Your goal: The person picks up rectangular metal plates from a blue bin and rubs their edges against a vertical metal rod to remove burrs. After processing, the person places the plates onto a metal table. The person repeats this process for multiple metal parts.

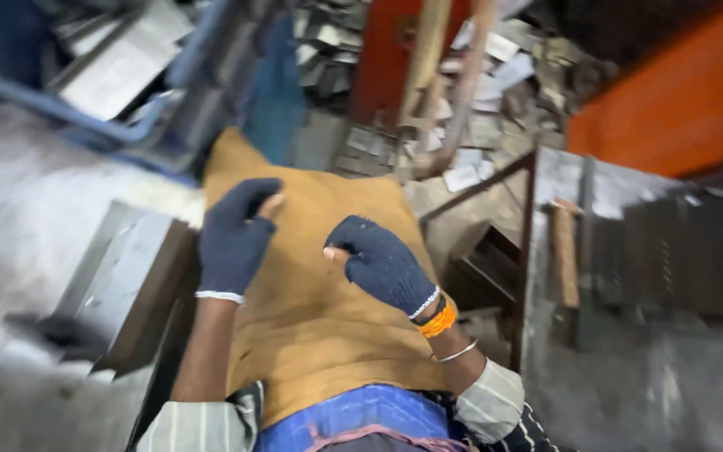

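Note:
Both of my hands wear dark blue knitted gloves with the fingertips cut off. My left hand (236,234) hangs over the left part of a tan leather apron (320,326) that covers my lap, fingers curled and holding nothing that shows. My right hand (378,261) is curled into a loose fist above the middle of the apron, with orange and metal bangles on the wrist. Nothing is visible in either hand. The picture is blurred by motion.
A stack of flat metal sheets (127,276) lies left of my knees. A rusty metal frame (520,251) and a grey metal bench (629,251) stand on the right. Scrap metal pieces (470,109) litter the floor ahead, near an orange machine wall (679,100).

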